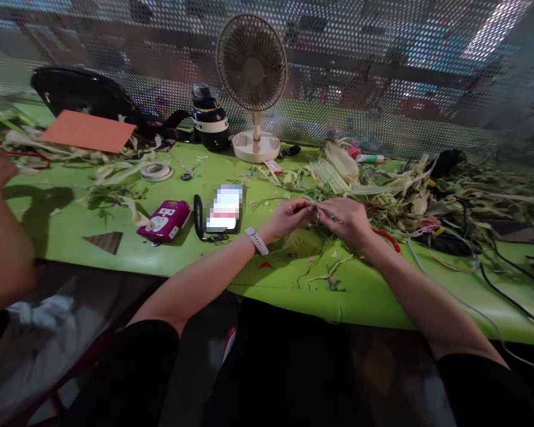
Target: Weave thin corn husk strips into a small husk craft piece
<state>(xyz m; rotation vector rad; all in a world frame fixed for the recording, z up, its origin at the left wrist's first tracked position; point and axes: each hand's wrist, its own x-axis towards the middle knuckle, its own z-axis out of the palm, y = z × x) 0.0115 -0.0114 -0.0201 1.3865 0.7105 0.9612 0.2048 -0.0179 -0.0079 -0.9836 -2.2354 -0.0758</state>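
Over the green table (213,255), my left hand (288,219) and my right hand (346,220) meet with fingertips pinched together. Whatever lies between the fingertips is too small to make out. A pale band circles my left wrist. Just behind the hands spread dried corn husks (338,169) and green plant bits. Something red and curved (386,238), perhaps a handle, shows beside my right wrist. Thin stems and scraps (331,279) lie on the table below the hands. Left of my left hand rests a phone (225,210) with a lit, blurred screen.
A fan (253,71) and a black bottle (210,121) stand at the back by a perforated metal screen. A purple case (167,220), a tape roll (156,171) and an orange sheet (88,130) lie leftward. Another person's arm (6,237) reaches in at left. Cables (454,296) cross the right side.
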